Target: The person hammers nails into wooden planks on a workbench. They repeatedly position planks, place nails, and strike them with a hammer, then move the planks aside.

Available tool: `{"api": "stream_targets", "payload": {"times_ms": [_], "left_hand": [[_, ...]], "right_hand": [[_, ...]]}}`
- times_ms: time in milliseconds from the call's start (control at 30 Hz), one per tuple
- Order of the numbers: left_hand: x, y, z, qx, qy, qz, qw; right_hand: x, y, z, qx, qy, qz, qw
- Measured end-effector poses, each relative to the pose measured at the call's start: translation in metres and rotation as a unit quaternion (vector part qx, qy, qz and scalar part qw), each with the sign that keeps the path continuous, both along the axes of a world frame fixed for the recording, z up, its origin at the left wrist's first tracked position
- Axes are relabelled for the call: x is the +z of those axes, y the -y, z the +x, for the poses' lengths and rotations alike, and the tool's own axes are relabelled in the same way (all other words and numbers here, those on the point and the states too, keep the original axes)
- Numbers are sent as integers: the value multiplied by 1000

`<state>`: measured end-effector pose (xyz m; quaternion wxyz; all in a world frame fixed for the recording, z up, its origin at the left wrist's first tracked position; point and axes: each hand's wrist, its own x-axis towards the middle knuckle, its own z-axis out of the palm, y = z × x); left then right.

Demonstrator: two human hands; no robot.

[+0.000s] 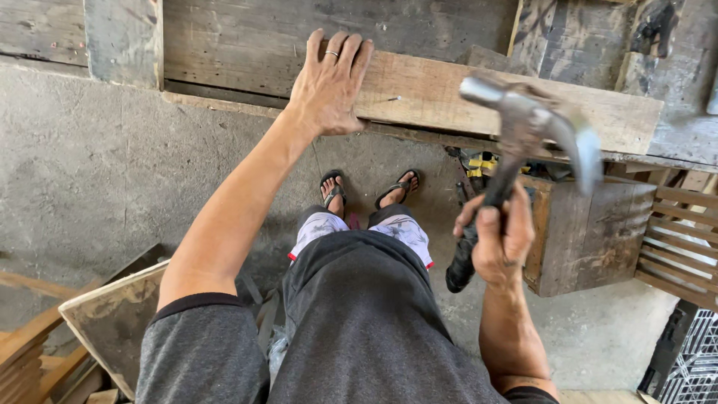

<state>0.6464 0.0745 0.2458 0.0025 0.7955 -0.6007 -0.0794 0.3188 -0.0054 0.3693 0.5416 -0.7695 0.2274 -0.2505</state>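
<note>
Workshop with bare concrete floor point(97, 172). The left hand point(329, 86) lies flat, fingers spread, pinning a wooden plank point(508, 101); a nail point(390, 99) stands just right of it. The right hand point(502, 238) grips a claw hammer point(523, 127), raised. Strike squarely, fingers kept off the nail. A wooden box point(591, 232) crowds the right; open room lies left.

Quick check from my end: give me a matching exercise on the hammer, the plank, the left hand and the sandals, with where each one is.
Things:
1. steel claw hammer
2. long bare wooden plank
3. left hand
4. black sandals

Places:
A. flat on the plank
B. on the concrete floor
C. raised in the right hand
D. lying across the bench

Pairs: 1-C, 2-D, 3-A, 4-B
</note>
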Motion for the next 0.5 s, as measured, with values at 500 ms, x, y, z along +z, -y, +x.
{"api": "stream_targets", "payload": {"times_ms": [500], "left_hand": [[9,1,2,-2,-9,1,1000]], "right_hand": [[-38,-1,36,3,-234,-14,972]]}}
